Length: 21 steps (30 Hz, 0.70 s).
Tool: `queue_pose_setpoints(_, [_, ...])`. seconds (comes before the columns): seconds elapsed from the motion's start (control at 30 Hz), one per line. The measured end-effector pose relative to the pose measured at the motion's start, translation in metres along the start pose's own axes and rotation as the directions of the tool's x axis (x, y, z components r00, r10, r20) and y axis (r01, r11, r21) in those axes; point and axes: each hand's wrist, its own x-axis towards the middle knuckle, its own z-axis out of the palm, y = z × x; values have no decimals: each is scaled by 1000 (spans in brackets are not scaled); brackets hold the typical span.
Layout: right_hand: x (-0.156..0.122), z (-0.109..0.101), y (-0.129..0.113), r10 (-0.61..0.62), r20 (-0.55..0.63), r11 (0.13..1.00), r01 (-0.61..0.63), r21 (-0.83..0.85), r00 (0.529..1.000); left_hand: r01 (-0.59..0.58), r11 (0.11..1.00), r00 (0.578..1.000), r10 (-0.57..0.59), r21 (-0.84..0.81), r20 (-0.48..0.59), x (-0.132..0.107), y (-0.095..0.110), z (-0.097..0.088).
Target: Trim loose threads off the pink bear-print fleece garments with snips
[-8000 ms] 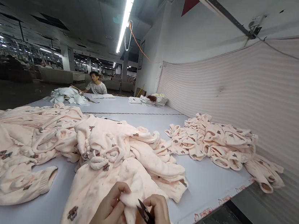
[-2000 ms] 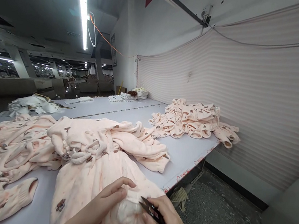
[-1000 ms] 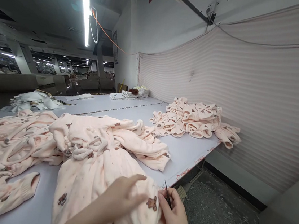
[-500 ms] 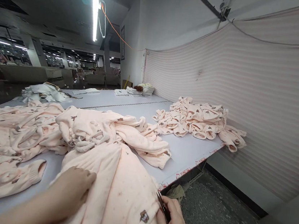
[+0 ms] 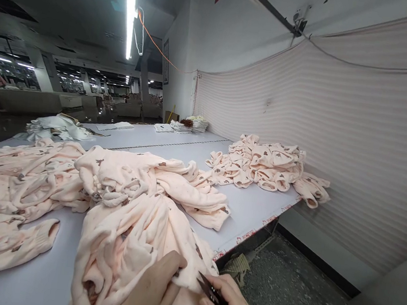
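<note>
A pale pink fleece garment [image 5: 143, 219] with small brown bear prints lies bunched at the near edge of the table. My left hand [image 5: 157, 285] is closed on a fold of it, thumb and fingers pinching the cloth. Black thread snips [image 5: 217, 300] sit in my right hand [image 5: 231, 304], fingers wrapped round them. Their pointed blades are slightly apart and aim at the cloth just right of my left fingers. Whether the tips touch the cloth I cannot tell.
More pink garments [image 5: 18, 179] are heaped on the left, and another pile [image 5: 265, 162] lies at the table's right edge. White cloth [image 5: 58, 127] and folded stacks [image 5: 195, 123] stand farther back. A striped sheet [image 5: 323, 113] covers the wall; speckled floor [image 5: 292, 277] shows below.
My left hand has moved right and gathered the garment into folds, now pinching it close to the snips. The snips have turned, their blades now pointing left toward the pinched cloth.
</note>
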Motion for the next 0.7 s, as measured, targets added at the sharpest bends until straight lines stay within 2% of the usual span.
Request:
queue_pose_setpoints(0.07, [0, 2, -5, 3, -15, 998, -3, -59, 1000, 9, 999, 1000, -9, -42, 0, -5, -1, -5])
queue_pose_setpoints(0.23, [-6, 22, -5, -1, -186, 971, -44, -233, 983, -6, 974, 995, -15, -226, -94, -8, 1, -14])
queue_pose_setpoints(0.27, [-6, 25, -3, -9, -197, 961, -46, -273, 980, 17, 958, 997, -39, -287, -73, -7, 2, -17])
queue_pose_setpoints(0.33, [-2, 27, 2, -11, -229, 942, -67, -329, 973, 150, 907, 989, -133, -393, 71, -3, 3, -25])
queue_pose_setpoints(0.4, [5, 25, 3, 28, -276, 939, -120, -321, 961, 332, 815, 941, -252, -474, 225, 1, 0, -32])
queue_pose_setpoints(0.47, [13, 23, 1, 92, -281, 946, -172, -274, 955, 462, 653, 887, -358, -600, 293, 3, -7, -36])
queue_pose_setpoints(0.53, [18, 20, -3, 104, -192, 964, -146, -223, 976, 491, 455, 855, -416, -743, 310, 3, -15, -35])
queue_pose_setpoints(0.6, [19, 20, -7, 34, -112, 987, -51, -153, 993, 473, 309, 849, -409, -825, 333, 3, -21, -32])
queue_pose_setpoints(0.7, [16, 20, -11, -77, -102, 991, 64, -119, 992, 444, 243, 871, -341, -863, 352, 2, -23, -29])
